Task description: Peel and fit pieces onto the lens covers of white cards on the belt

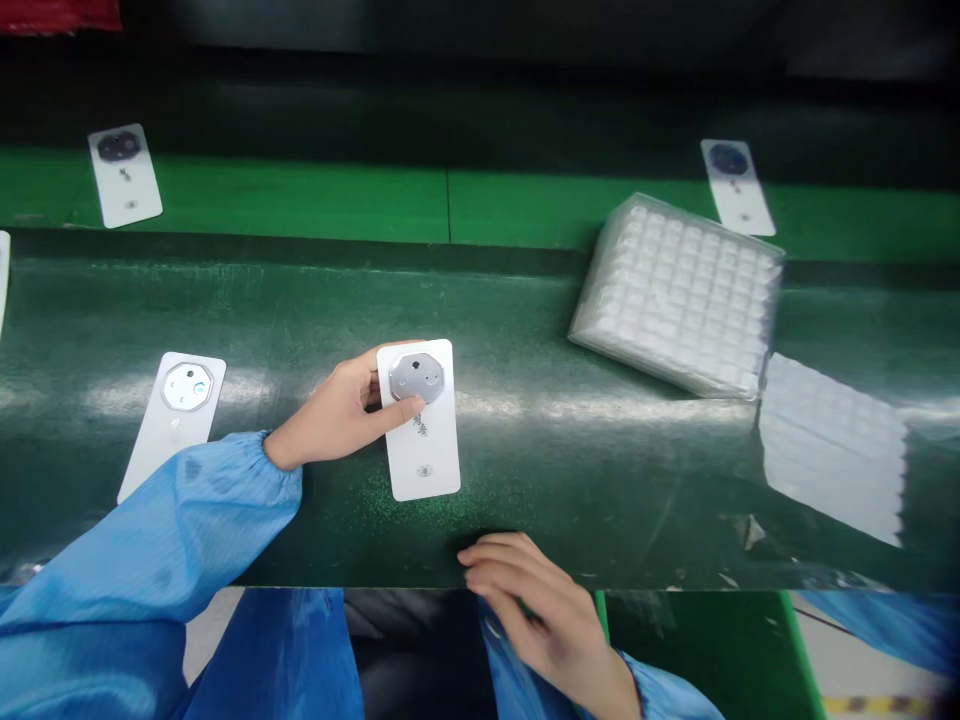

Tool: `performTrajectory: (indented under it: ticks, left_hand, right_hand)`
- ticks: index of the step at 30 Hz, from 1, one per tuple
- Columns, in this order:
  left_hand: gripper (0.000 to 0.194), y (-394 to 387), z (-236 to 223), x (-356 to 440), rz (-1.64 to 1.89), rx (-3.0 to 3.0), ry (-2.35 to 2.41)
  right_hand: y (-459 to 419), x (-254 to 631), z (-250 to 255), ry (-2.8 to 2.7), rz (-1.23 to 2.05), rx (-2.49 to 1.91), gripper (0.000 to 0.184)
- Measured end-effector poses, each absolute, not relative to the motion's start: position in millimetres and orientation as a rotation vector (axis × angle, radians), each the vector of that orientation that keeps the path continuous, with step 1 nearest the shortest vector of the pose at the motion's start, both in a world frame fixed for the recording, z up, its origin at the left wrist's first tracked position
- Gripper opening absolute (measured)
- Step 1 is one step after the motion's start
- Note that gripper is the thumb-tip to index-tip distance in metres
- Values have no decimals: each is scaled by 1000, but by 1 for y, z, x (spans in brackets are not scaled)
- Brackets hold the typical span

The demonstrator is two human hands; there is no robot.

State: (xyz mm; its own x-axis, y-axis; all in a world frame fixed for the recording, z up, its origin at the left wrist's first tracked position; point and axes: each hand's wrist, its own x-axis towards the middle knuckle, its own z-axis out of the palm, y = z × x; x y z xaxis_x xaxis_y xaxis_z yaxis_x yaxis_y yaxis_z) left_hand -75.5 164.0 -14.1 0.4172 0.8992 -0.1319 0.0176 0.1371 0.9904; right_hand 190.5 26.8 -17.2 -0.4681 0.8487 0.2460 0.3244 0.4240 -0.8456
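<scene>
My left hand (341,412) grips a white phone back cover (420,430) by its upper left edge, thumb laid across the face just below the grey octagonal camera plate (417,376). The cover lies flat on the dark green belt (555,440). My right hand (529,600) hovers at the near edge of the belt, below and right of the cover. Its fingers are curled together and point left; whether anything lies in them I cannot make out. Both arms wear blue sleeves.
Another white cover (174,420) with a shiny camera ring lies left of my left hand. Two more covers (124,174) (737,186) rest on the bright green strip behind. A tilted clear tray of small white parts (679,295) and a second tray (832,450) sit right.
</scene>
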Motion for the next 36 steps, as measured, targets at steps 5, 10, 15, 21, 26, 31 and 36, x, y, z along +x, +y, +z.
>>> performTrajectory:
  ticks: [5,10,15,21,26,31,36]
  left_hand:
    - [94,158,-10,-73,797,1376,991]
    - [21,159,-2,-70,713,1641,1051]
    - [11,160,1,-71,740,1683,1031]
    - [11,160,-1,-70,791,1582,1033]
    - [12,161,0,-68,836,1535,1002]
    - [13,160,0,-67,861,1451,1030]
    - [17,159,-3,-66,886,1359,1041]
  right_hand:
    - [89,175,2,-1745,1113,-1226,15]
    - [153,154,12,-1798,1101,-1182,19]
    - [163,142,3,-1680,1176,-1171,16]
    - [158,147,-4,-1706,1094,-1194,6]
    - [155,152,-4,-1836,1021,-1188,3]
    - [156,151,1,-1865,923,-1175,6]
    - [160,148,10,-1972,883,-1111,9]
